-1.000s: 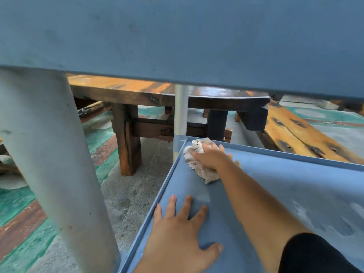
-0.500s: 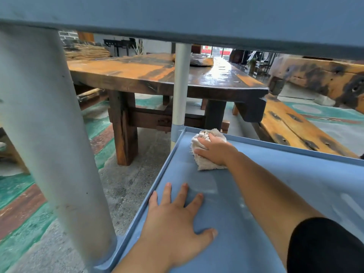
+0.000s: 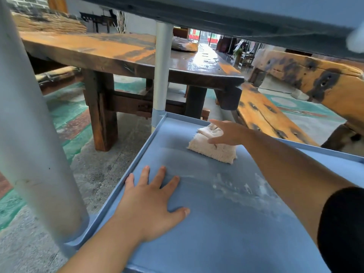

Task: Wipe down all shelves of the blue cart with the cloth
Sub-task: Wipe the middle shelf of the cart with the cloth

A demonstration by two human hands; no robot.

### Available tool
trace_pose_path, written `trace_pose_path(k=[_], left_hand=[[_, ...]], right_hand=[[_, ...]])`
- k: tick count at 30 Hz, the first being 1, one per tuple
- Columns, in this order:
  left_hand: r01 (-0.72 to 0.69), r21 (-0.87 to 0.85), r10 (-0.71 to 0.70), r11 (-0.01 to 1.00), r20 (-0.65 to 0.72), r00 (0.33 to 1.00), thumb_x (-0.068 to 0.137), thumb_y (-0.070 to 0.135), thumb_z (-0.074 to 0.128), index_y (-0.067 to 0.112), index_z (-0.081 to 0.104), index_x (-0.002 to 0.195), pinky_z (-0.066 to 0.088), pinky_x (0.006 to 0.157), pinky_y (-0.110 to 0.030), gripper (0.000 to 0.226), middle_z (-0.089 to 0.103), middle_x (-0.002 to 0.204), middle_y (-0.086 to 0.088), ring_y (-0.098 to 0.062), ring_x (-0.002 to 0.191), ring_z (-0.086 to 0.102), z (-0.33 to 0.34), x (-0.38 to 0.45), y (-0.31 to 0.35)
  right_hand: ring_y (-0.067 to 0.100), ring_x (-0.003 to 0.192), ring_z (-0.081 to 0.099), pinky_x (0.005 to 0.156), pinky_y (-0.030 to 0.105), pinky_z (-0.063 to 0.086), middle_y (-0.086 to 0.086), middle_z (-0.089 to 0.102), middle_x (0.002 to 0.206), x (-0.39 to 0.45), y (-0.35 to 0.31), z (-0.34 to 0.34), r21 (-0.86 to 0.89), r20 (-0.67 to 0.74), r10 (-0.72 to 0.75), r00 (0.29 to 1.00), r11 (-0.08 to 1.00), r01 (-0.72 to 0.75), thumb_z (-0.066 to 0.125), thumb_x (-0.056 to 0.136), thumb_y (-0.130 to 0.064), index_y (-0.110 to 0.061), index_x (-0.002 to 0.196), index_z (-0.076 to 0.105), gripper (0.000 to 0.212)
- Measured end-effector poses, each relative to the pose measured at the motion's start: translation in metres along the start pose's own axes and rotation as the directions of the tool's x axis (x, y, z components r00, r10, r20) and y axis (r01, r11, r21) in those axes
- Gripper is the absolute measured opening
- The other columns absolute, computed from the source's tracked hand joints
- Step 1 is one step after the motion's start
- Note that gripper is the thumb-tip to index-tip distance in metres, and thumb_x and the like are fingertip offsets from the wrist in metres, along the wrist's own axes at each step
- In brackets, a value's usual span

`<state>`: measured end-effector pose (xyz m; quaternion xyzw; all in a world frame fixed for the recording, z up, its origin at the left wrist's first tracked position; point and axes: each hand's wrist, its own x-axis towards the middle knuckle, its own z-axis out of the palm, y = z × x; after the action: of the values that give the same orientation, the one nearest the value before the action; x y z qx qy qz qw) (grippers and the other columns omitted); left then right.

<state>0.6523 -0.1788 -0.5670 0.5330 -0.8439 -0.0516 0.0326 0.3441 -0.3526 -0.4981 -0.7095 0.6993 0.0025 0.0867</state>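
Note:
I look in under an upper shelf [image 3: 256, 14] at a lower shelf of the blue cart [image 3: 226, 223], a flat blue tray with a raised rim. A beige fluffy cloth [image 3: 212, 148] lies bunched near the far edge of that shelf. My right hand [image 3: 228, 133] presses on the cloth from above with fingers stretched out. My left hand [image 3: 149, 203] lies flat, fingers spread, on the near left part of the shelf. Pale dusty streaks [image 3: 246, 192] show on the shelf surface between my arms.
Two grey cart posts stand at the left: a thick near one [image 3: 33, 134] and a far corner one [image 3: 161, 75]. Beyond the cart are a dark wooden table [image 3: 118, 54] and wooden benches [image 3: 266, 117] on a painted concrete floor [image 3: 98, 164].
My right hand has slid the cloth from the far left corner rightwards along the shelf's back edge, and its fingers have straightened. The view has dropped lower under the upper shelf. My left hand stays put.

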Motion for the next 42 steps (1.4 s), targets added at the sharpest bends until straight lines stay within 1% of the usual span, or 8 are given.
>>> trace_pose_path(k=[5,10,14,18,21,26,29,42], left_hand=[[0.001,-0.019,-0.001,1.0,0.001,1.0,0.068,0.089,0.009,0.052,-0.015,0.144,-0.017,0.111,-0.055,0.088,-0.017,0.161,0.012,-0.026,0.144,-0.024,0.001,-0.001,0.003],[0.005,-0.003,-0.005,1.0,0.015,1.0,0.07,0.088,0.011,0.051,-0.012,0.145,-0.015,0.111,-0.057,0.087,-0.016,0.161,0.012,-0.027,0.145,-0.022,0.001,0.003,0.001],[0.018,0.017,-0.019,1.0,0.033,0.999,0.069,0.089,0.009,0.051,-0.012,0.145,-0.011,0.112,-0.058,0.087,-0.015,0.161,0.011,-0.029,0.146,-0.019,0.002,0.004,0.0],[0.015,0.03,-0.017,0.999,0.068,0.998,0.069,0.09,0.008,0.052,-0.01,0.146,-0.009,0.112,-0.058,0.087,-0.014,0.161,0.011,-0.03,0.147,-0.015,-0.004,0.004,0.001],[0.011,0.036,-0.014,0.999,0.076,0.997,0.07,0.089,0.007,0.052,-0.008,0.146,-0.007,0.112,-0.059,0.087,-0.013,0.162,0.01,-0.03,0.147,-0.014,-0.005,0.004,0.003],[0.002,0.041,-0.005,0.999,0.076,0.997,0.07,0.089,0.007,0.051,-0.007,0.147,-0.006,0.113,-0.059,0.087,-0.011,0.162,0.01,-0.03,0.147,-0.014,-0.004,0.002,0.004],[0.001,0.036,-0.003,0.999,0.06,0.998,0.069,0.089,0.007,0.051,-0.007,0.147,-0.007,0.113,-0.059,0.088,-0.012,0.162,0.009,-0.03,0.147,-0.015,-0.001,0.002,0.004],[0.013,0.067,-0.019,0.998,0.077,0.997,0.069,0.089,0.008,0.053,-0.006,0.146,-0.004,0.112,-0.06,0.086,-0.008,0.163,0.009,-0.032,0.147,-0.01,-0.003,0.006,0.004]], right_hand=[[0.033,0.149,0.011,0.115,0.059,0.024,0.005,0.007,0.165,-0.004,0.017,0.043,-0.278,-0.152,-0.197,0.968,0.949,0.15,0.042,0.083,-0.078,-0.048,0.149,0.025,0.074],[0.029,0.151,0.001,0.119,0.056,0.013,0.003,-0.001,0.166,0.004,0.006,0.045,-0.159,-0.061,0.038,0.997,0.986,-0.047,0.02,0.072,-0.09,-0.047,0.152,0.015,0.091],[0.034,0.151,0.003,0.119,0.056,0.012,0.004,0.001,0.166,-0.009,-0.018,0.054,-0.063,-0.126,0.358,0.925,0.928,-0.368,0.016,0.073,-0.093,-0.043,0.154,0.009,0.095],[0.038,0.136,0.039,0.109,0.055,0.033,0.008,0.035,0.156,-0.023,-0.051,0.029,0.036,-0.005,0.522,0.853,0.853,-0.521,0.03,0.059,-0.095,-0.033,0.151,0.029,0.111],[0.039,0.111,0.057,0.094,0.049,0.045,0.011,0.054,0.139,-0.032,-0.059,0.004,0.048,0.22,0.436,0.873,0.889,-0.456,0.048,0.054,-0.093,-0.023,0.147,0.038,0.117],[0.039,0.137,0.038,0.109,0.062,0.032,0.005,0.038,0.156,-0.04,-0.042,0.0,-0.237,-0.074,0.165,0.984,0.955,-0.178,0.015,0.047,-0.106,-0.038,0.147,0.034,0.122],[0.041,0.149,0.006,0.109,0.074,0.008,0.0,0.012,0.165,-0.04,-0.041,0.028,-0.08,0.015,0.27,0.963,0.96,-0.268,0.021,0.065,-0.099,-0.051,0.149,0.016,0.097],[0.048,0.146,0.003,0.104,0.077,0.0,0.007,0.004,0.165,-0.076,-0.064,0.061,0.032,0.007,0.365,0.931,0.93,-0.365,0.018,0.059,-0.098,-0.052,0.149,0.01,0.102]])
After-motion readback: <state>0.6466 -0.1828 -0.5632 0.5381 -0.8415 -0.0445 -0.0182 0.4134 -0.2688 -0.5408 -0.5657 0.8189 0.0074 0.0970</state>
